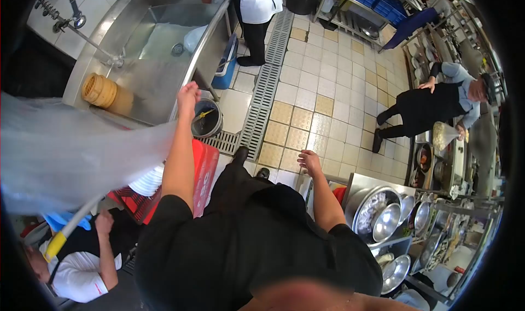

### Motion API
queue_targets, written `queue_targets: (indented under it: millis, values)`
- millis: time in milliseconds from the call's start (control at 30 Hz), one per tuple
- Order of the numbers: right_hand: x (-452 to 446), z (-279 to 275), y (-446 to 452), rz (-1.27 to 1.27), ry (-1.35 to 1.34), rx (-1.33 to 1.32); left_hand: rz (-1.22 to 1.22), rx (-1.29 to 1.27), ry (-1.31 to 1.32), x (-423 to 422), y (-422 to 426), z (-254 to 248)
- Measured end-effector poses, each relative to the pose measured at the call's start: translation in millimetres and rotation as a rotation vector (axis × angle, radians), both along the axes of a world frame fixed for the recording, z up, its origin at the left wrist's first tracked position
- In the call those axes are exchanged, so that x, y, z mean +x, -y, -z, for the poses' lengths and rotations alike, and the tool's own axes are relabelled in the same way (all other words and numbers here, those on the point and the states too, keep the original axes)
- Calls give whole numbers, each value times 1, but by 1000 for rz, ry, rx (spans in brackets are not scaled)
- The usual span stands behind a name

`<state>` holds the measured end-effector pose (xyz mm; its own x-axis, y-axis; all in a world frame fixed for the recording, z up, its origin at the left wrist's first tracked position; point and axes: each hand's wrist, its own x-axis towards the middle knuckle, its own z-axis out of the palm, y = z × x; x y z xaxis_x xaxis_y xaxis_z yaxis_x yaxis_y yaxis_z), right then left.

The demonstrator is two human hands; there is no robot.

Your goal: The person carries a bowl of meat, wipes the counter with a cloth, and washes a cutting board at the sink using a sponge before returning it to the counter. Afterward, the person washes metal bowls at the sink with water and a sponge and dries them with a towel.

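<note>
Left hand (188, 94): fingers loosely curled, nothing seen held; sink (192, 65) alongside, long axis forward; bucket (215, 126) below. Right hand (310, 162): fingers half-open, empty

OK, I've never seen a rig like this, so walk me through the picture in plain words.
There is no machine here: a person uses two bare hands, and this single picture comes from a camera worn on their head, looking forward and down. The left hand is near the edge of the metal sink, which has a round wooden basket in it; whether this hand holds anything is unclear. The right hand is open, apparently empty. By the left arm are a red crate and white dishes. Metal bowls sit to the right.
</note>
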<state>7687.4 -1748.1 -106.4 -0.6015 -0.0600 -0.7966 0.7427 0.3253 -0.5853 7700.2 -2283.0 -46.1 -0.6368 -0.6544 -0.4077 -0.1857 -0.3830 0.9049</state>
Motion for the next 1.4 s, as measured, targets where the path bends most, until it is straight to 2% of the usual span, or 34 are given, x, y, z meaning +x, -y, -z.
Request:
queue_targets:
  millis: [100, 133, 233, 333, 433, 533, 633, 733, 833, 900, 933, 1000, 1033, 1100, 1133, 1167, 1233, 1267, 1367, 1400]
  values:
    - [-35, -7, 32, 130, 53, -106, -113, 40, -93, -82, 58, -18]
    - [-37, 9, 32, 127, 124, -199, -104, 27, -56, -102, 79, -8]
    - [-21, 18, 68, 208, 300, -128, -49, -13, 59, -153, 161, 39]
    - [-39, 18, 118, 144, 349, -34, 69, -39, 194, -195, 230, 101]
    - [-55, 19, 127, 119, 357, -5, 186, -76, 325, -205, 248, 128]
    - [-87, 24, 180, 53, 332, -16, 323, -172, 450, -212, 280, 185]
    - [-122, 55, 218, 65, 361, -154, 214, 376, 397, -220, 276, 208]
    - [-159, 67, 293, 80, 407, -388, -37, 710, -74, -228, 278, 194]
    - [-186, 78, 377, 120, 432, -520, 381, 1053, -476, -218, 275, 115]
    - [-202, 53, 445, 184, 429, -549, 291, 951, -235, -213, 245, 57]
    - [-205, 54, 474, 226, 438, -629, 280, 804, -157, -212, 224, 42]
    - [-208, 62, 528, 325, 489, -810, 496, 483, 11, -209, 180, 16]
    - [-210, 73, 551, 382, 532, -912, 514, 395, 91, -209, 158, 33]
    - [-216, 140, 580, 111, 701, -1975, 610, -118, 381, -211, 125, 42]
    - [-223, 46, 590, 503, 583, -1082, 590, -389, 416, -211, 119, 43]
    - [-223, 51, 590, 542, 564, -998, 559, -661, 443, -212, 116, 45]
    - [-225, 83, 590, 625, 524, -831, 610, -748, 379, -218, 119, 56]
    - [-232, 79, 581, 634, 438, -651, 645, -789, 339, -224, 117, 61]
    - [-249, 88, 554, 639, 220, -588, 843, -777, 293, -236, 120, 61]
    - [-262, 68, 541, 713, 249, -559, 838, -860, 247, -242, 122, 56]
